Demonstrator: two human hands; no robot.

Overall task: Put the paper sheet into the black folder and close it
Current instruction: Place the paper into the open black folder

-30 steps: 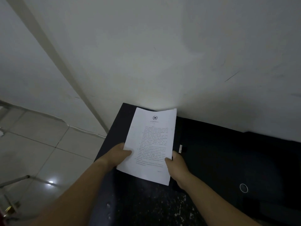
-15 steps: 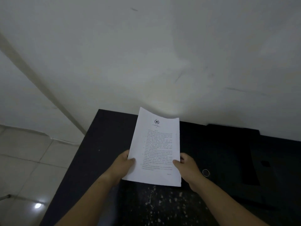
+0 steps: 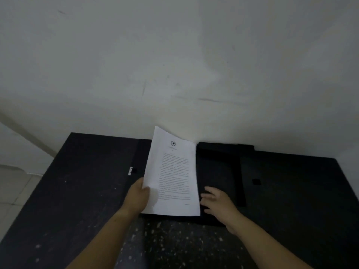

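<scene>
1. Floor (image 3: 17, 183): pale tiles at far left, below and beside the table edge.
2. Table (image 3: 77, 191): dark top with pale specks along the near side, pushed against a white wall (image 3: 174, 65).
3. Small white tag (image 3: 130, 171): sits at the left border of the folder, just left of the sheet; its print is too small to read.
4. Left hand (image 3: 138, 197): grips the paper sheet at its lower left edge. Thumb lies on the printed face; the other fingers are hidden behind the sheet, so the hand is closed in a pinch on the paper.
5. Paper sheet (image 3: 172, 171): white, printed, round emblem at the top. Long axis runs from near the person toward the wall, top edge pointing away and leaning slightly left. The far end lifts and curls, overlapping the wall line; the near edge is low over the folder. Held over the folder's left part, not tucked in.
6. Black folder (image 3: 219, 171): lies open and flat on the table under and right of the sheet; its edges are hard to separate from the dark top.
7. Right hand (image 3: 217, 204): off the paper, just beside its lower right corner, palm down on the folder, fingers spread and holding nothing.
8. Small dark square mark (image 3: 256, 181): further right on the black surface; cannot tell what it is.
</scene>
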